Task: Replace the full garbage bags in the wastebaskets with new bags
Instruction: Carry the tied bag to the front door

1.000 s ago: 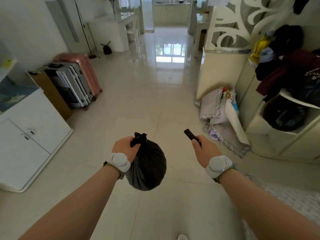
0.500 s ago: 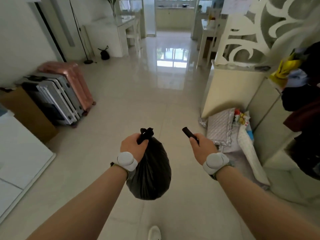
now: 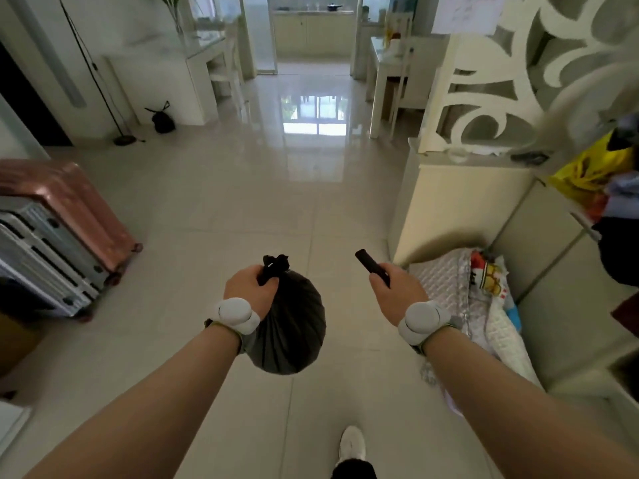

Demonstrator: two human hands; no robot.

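At the far left, 2 suitcases, a pink one (image 3: 69, 209) and a grey one (image 3: 38, 257), stood side by side by the wall. Farther off, a small tied black bag (image 3: 162, 121) sat on the tiled floor (image 3: 242, 202) just beside the base of a floor lamp (image 3: 124, 140). Near the middle, the person's left hand (image 3: 249, 288) gripped the knotted neck of a full garbage bag (image 3: 294, 333), fingers curled round the knot. The dark, bulging bag hung below the hand, clear of the floor. A little to the right and apart from it, the right hand (image 3: 397, 295) was closed round a short black roll (image 3: 370, 264), with 1 end poking out past the thumb. It was probably a roll of new bags, though that could not be confirmed. Right of that hand, a quilted bundle (image 3: 446, 281) lay on the floor against a cream cabinet (image 3: 449, 202). No wastebasket was in view. Judging by this, the task looked partly done: 1 full bag was out, tied and being carried, and the tied bag on the far floor suggested another had already been removed. Whether any basket had its new liner could not be told. What seemed left was to set this bag down and line the emptied baskets.
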